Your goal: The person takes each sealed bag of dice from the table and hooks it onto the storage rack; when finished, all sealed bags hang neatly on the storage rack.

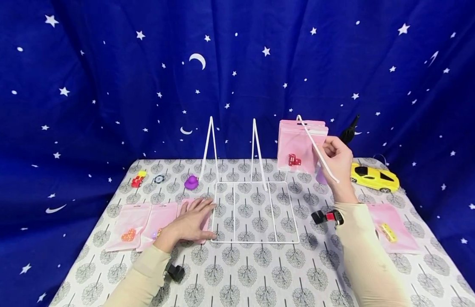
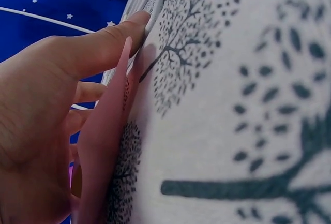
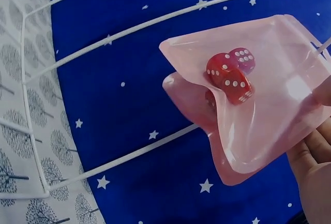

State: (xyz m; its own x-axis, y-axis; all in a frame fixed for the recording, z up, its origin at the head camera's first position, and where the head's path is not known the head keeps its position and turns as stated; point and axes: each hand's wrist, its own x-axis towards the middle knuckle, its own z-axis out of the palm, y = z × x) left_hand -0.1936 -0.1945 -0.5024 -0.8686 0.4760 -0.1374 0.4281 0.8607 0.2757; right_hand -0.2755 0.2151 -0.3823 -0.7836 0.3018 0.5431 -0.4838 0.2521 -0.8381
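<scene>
My right hand (image 1: 334,164) pinches the edge of a pink zip bag (image 3: 279,89) with red dice (image 3: 236,83) inside. A second pink bag is just behind it, and both are by the tip of the right prong (image 1: 312,143) of a white wire rack (image 1: 256,242). Whether the front bag's hole is on the prong cannot be told. My left hand (image 1: 189,221) lies with spread fingers over a pink bag (image 2: 106,136) on the table, beside the rack's base. In the left wrist view, its thumb touches a white wire (image 2: 155,14).
Two pink bags (image 1: 124,217) (image 1: 154,213) lie left, another (image 1: 402,238) at right with a yellow item. Farther back are a red-yellow toy (image 1: 137,180), a small round dial (image 1: 159,179), a purple duck (image 1: 191,182) and a yellow toy car (image 1: 375,177). Two more prongs (image 1: 254,145) rise from the rack.
</scene>
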